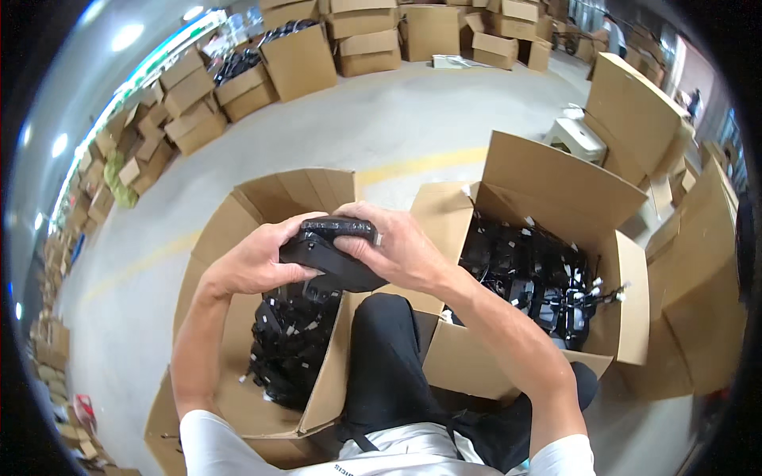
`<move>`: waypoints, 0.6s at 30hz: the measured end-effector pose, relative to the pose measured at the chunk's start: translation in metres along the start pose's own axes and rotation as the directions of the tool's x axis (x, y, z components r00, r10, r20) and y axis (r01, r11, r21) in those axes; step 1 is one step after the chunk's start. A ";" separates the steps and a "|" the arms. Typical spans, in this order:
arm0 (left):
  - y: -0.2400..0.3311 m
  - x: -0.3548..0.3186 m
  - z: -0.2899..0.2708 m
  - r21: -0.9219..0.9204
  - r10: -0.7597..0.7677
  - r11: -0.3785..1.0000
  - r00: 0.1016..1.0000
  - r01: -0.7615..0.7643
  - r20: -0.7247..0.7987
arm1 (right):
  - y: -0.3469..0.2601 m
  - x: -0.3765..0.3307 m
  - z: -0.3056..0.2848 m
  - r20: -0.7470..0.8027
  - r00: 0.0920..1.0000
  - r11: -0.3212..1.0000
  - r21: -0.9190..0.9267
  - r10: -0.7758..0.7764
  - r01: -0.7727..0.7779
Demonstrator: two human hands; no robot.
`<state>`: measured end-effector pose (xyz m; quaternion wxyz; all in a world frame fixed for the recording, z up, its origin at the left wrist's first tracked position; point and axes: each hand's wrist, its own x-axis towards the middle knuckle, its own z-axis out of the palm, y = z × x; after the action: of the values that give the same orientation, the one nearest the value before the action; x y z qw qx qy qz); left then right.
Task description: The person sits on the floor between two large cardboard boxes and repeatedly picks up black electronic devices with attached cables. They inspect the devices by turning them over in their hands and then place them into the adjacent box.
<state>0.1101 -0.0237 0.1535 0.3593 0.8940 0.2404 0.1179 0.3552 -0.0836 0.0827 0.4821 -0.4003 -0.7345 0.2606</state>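
Between both hands I hold a black plastic housing (337, 255), raised above the rim of the left cardboard box. My left hand (266, 258) grips its left end, thumb underneath. On the right end, my right hand (389, 242) is wrapped round it, with the thumb across its near face. A small white piece shows beside the right fingers. Below, the left box (218, 317) holds a heap of black parts (292, 341) with white connectors. More black parts with cables and white plugs (528, 278) fill the right box (559, 178). The housing's exact kind is not clear.
My knee (385, 325) is between the two open boxes. A white stool (575, 141) and tall cardboard (635, 119) stand at the far right. Stacked cartons (298, 62) line the far side and left. A yellow line (429, 165) crosses the grey floor; a person (613, 36) is in the distance.
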 end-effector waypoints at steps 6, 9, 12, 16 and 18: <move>-0.005 -0.014 0.003 -0.008 -0.148 0.988 0.956 0.151 -0.253 | 0.038 -0.044 -0.044 -0.423 0.829 0.692 0.719 0.367 0.061; -0.006 -0.036 -0.013 -0.461 -0.109 0.871 0.850 -0.169 -0.516 | 0.034 -0.051 -0.039 -0.408 0.755 0.454 0.876 0.513 0.165; 0.013 -0.045 -0.020 -0.610 -0.118 0.743 0.844 -0.274 -0.523 | 0.036 -0.051 0.004 -0.283 0.800 0.459 0.888 0.529 0.010; 0.008 -0.030 0.022 -0.507 -0.099 0.802 0.766 -0.316 -0.635 | 0.003 -0.044 0.036 -0.268 0.873 0.308 0.940 0.407 0.145; 0.014 -0.014 0.054 -0.565 -0.151 0.756 0.753 -0.329 -0.640 | -0.017 -0.049 0.041 -0.259 0.889 0.217 0.958 0.379 0.186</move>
<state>0.1233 -0.0713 0.1241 0.5317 0.6252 0.2477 0.5148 0.3221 -0.1333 0.0549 0.7588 -0.1053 -0.2508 0.5918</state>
